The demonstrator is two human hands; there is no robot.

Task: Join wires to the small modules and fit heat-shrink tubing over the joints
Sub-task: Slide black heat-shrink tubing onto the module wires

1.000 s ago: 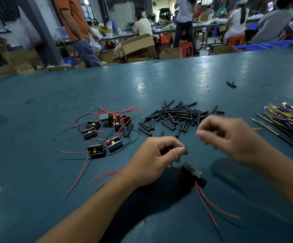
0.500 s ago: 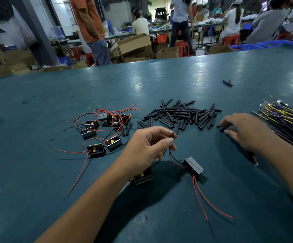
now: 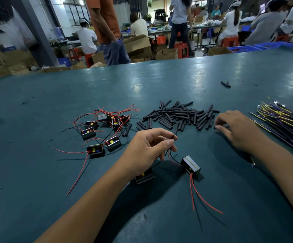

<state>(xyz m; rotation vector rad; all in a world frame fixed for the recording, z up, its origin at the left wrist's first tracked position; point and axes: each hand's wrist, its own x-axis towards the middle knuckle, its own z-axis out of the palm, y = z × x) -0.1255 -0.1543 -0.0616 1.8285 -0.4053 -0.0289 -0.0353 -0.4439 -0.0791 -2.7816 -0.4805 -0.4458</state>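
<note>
My left hand pinches the red and black wire ends of a small black module, which lies on the table with two long red wires trailing toward me. Another module lies partly hidden under that hand. My right hand reaches palm down to the right edge of the heap of black heat-shrink tubes, fingertips touching a tube there. A bundle of yellow and purple wires lies to its right.
Several modules with red wires lie in a loose group at the left. Two stray tube pieces sit farther back on the green table. People, cardboard boxes and red stools stand beyond the far edge.
My right hand has gone from near the left hand out to the tube heap and settled at its right edge. My left hand keeps pinching the wire ends; the second module came into view.
</note>
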